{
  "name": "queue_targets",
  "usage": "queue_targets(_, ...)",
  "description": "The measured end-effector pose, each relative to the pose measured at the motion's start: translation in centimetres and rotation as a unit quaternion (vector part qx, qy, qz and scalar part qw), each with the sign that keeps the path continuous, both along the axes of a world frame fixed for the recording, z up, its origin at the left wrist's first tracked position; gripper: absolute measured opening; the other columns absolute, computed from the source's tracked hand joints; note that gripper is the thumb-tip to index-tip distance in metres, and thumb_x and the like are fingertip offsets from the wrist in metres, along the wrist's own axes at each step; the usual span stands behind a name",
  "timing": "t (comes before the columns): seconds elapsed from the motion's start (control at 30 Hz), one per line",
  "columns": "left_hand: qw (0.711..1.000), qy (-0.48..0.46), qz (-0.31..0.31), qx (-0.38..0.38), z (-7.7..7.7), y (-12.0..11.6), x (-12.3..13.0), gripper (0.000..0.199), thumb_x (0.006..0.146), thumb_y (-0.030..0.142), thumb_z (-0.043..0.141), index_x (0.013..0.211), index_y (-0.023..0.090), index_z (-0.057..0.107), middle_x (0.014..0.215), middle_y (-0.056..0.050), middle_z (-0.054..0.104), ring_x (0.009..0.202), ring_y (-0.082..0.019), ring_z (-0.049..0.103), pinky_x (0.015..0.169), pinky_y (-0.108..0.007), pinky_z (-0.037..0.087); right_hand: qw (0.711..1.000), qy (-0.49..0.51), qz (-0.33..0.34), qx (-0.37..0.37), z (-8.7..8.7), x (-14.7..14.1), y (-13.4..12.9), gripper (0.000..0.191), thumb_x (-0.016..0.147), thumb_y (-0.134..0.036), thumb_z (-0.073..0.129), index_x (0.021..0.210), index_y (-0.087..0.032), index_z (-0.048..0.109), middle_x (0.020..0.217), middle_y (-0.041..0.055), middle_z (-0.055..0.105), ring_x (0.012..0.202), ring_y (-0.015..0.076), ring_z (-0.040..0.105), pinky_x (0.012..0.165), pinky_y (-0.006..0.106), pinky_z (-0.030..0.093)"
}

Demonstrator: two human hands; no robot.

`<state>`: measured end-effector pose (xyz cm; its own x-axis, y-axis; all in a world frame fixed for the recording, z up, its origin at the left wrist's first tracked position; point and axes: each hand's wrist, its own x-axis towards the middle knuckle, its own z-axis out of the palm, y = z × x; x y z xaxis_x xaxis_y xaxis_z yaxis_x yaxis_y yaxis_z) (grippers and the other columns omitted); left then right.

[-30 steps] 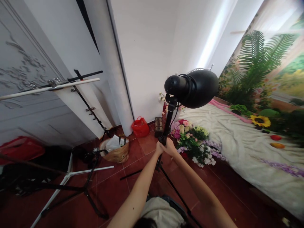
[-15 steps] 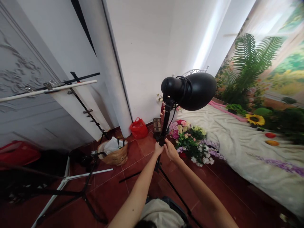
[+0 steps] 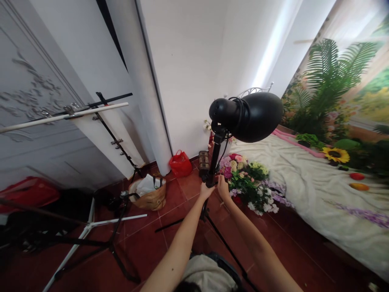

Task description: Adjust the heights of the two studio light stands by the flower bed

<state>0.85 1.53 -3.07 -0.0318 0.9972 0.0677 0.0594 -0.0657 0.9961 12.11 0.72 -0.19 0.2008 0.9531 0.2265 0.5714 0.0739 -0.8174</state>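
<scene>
A black lamp (image 3: 258,117) with a rounded shade and a coiled cable tops a black stand (image 3: 215,158) in front of me. My left hand (image 3: 207,190) is wrapped round the stand's pole near a dark collar. Just to its right, my right hand (image 3: 223,185) has its fingers pressed together beside the collar; anything between them is too small to make out. The stand's thin legs spread over the red tiled floor (image 3: 179,202), between my arms.
Colourful artificial flowers (image 3: 243,174) lie right of the stand, beside a bed with a cream cover (image 3: 304,182). Further left are a red bag (image 3: 180,164), a woven basket (image 3: 152,198), other tripod legs (image 3: 109,243) and a white pole with clamps (image 3: 100,108).
My right hand has shifted slightly up and right, a little away from the pole, with its fingers drawn together. My left hand stays on the pole. The whole view has shifted slightly.
</scene>
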Motion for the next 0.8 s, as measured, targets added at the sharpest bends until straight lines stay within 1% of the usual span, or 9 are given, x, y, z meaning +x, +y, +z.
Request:
queue_targets(0.13,1.0,-0.003,0.002,0.007,0.1,0.0,0.0,0.014,0.058,0.013,0.067,0.071,0.011,0.066,0.073,-0.006,0.068,0.067,-0.016,0.061,0.068,-0.029,0.049,1.0,-0.011,0.015,-0.012,-0.4,0.7,-1.2,0.041,0.093,-0.043,0.021,0.099,-0.017,0.053,0.075,0.0049,0.064,0.065,0.0181,0.063,0.065,0.027,0.046)
queue_targets(0.2,1.0,-0.009,-0.001,0.011,0.2,-0.1,0.0,0.013,0.058,0.016,0.068,0.069,0.011,0.065,0.071,-0.006,0.068,0.066,-0.016,0.061,0.067,-0.029,0.049,0.999,0.005,0.053,-0.007,-0.3,1.1,-1.7,0.041,0.093,-0.045,0.023,0.092,-0.019,0.054,0.074,0.0035,0.064,0.067,0.0176,0.062,0.068,0.027,0.046)
queue_targets(0.3,1.0,-0.003,0.004,0.003,0.6,-0.2,0.1,0.013,0.057,0.019,0.07,0.067,0.011,0.065,0.07,-0.005,0.067,0.065,-0.016,0.06,0.067,-0.03,0.049,0.995,0.014,0.095,0.003,0.2,1.5,-1.9,0.041,0.09,-0.051,0.029,0.087,-0.019,0.055,0.08,0.0044,0.064,0.076,0.0176,0.061,0.073,0.027,0.046)
queue_targets(0.4,1.0,-0.001,0.016,-0.008,1.2,-0.4,0.1,0.013,0.057,0.02,0.07,0.066,0.012,0.066,0.071,-0.006,0.068,0.066,-0.016,0.06,0.067,-0.03,0.049,0.996,-0.008,0.086,0.007,0.6,1.6,-1.4,0.046,0.086,-0.058,0.031,0.08,-0.019,0.054,0.078,0.0045,0.061,0.074,0.0175,0.057,0.073,0.028,0.046)
queue_targets(0.5,1.0,-0.007,0.015,-0.011,1.6,-0.5,0.2,0.013,0.056,0.02,0.071,0.066,0.012,0.066,0.07,-0.006,0.068,0.066,-0.017,0.06,0.067,-0.03,0.05,0.997,-0.027,0.078,-0.006,0.7,1.4,-0.7,0.051,0.083,-0.064,0.031,0.068,-0.02,0.05,0.068,0.0008,0.055,0.066,0.0156,0.052,0.067,0.026,0.044)
queue_targets(0.57,1.0,-0.012,0.012,-0.009,1.7,-0.5,0.2,0.013,0.056,0.02,0.071,0.065,0.012,0.066,0.069,-0.006,0.068,0.066,-0.017,0.061,0.067,-0.03,0.05,0.996,-0.023,0.077,-0.04,0.7,1.4,-0.2,0.051,0.082,-0.065,0.032,0.062,-0.02,0.047,0.06,-0.0021,0.05,0.059,0.0137,0.048,0.059,0.023,0.041)
queue_targets(0.63,1.0,-0.017,0.013,-0.003,1.6,-0.5,0.2,0.013,0.056,0.02,0.071,0.065,0.012,0.066,0.068,-0.006,0.068,0.066,-0.017,0.061,0.067,-0.03,0.05,0.993,-0.019,0.067,-0.095,0.7,1.5,0.4,0.05,0.081,-0.063,0.036,0.057,-0.02,0.045,0.052,-0.0039,0.044,0.051,0.0117,0.044,0.052,0.022,0.037)
queue_targets(0.73,1.0,-0.023,0.011,0.005,1.4,-0.4,0.2,0.011,0.057,0.018,0.07,0.064,0.012,0.066,0.069,-0.007,0.068,0.066,-0.017,0.061,0.068,-0.031,0.05,0.978,-0.029,0.056,-0.199,0.8,1.8,1.5,0.05,0.079,-0.058,0.043,0.047,-0.019,0.045,0.043,-0.0034,0.04,0.043,0.0104,0.042,0.044,0.021,0.032)
queue_targets(0.8,1.0,-0.027,0.01,0.01,1.2,-0.4,0.2,0.011,0.056,0.017,0.07,0.065,0.011,0.066,0.07,-0.007,0.068,0.065,-0.016,0.06,0.067,-0.031,0.05,0.971,-0.043,0.045,-0.23,1.0,1.8,2.3,0.048,0.077,-0.051,0.049,0.043,-0.018,0.047,0.038,-0.0022,0.04,0.039,0.0112,0.043,0.04,0.021,0.031)
